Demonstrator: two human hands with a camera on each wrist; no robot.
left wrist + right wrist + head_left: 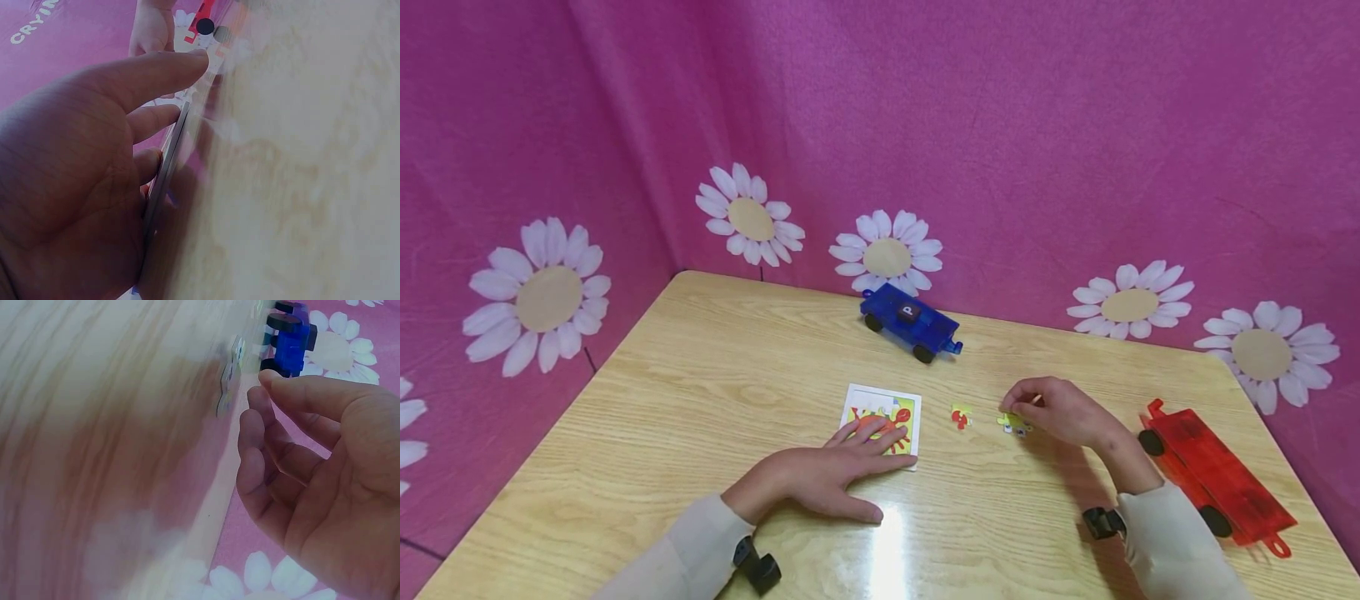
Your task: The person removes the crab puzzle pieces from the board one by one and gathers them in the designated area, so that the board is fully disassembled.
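Note:
My left hand rests with spread, straight fingers on a small white-framed jigsaw puzzle. The puzzle shows a red crab on yellow, with a pale gap along its upper part; the fingers hide its lower left. In the left wrist view the edge of the puzzle board runs beside the fingers. Loosely curled, my right hand hovers by a yellow puzzle piece with eyes. In the right wrist view that piece lies on the table, apart from the fingertips. A second piece, red and yellow, lies between the hands.
A blue toy wagon bearing a dark block marked P stands at the table's back. At the right is a red toy wagon. A pink curtain with white flowers hangs behind the wooden table.

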